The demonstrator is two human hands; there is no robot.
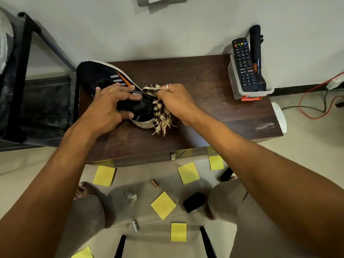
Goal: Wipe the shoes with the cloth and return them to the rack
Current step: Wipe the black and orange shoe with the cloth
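Between both grips, one shoe runs diagonally; left hand clamps it, right hand pinches one cloth at its near end.

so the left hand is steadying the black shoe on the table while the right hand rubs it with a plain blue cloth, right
Not quite: the cloth is striped cream and dark brown with a fringe, not plain blue, as the head view shows. The rest holds: the left hand steadies the black shoe on the table while the right hand rubs it.

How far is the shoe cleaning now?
In hand: the left hand steadies a black shoe on the wooden table while the right hand rubs it with the striped cloth. Left: returning it to the rack. No finished shoe is visible.
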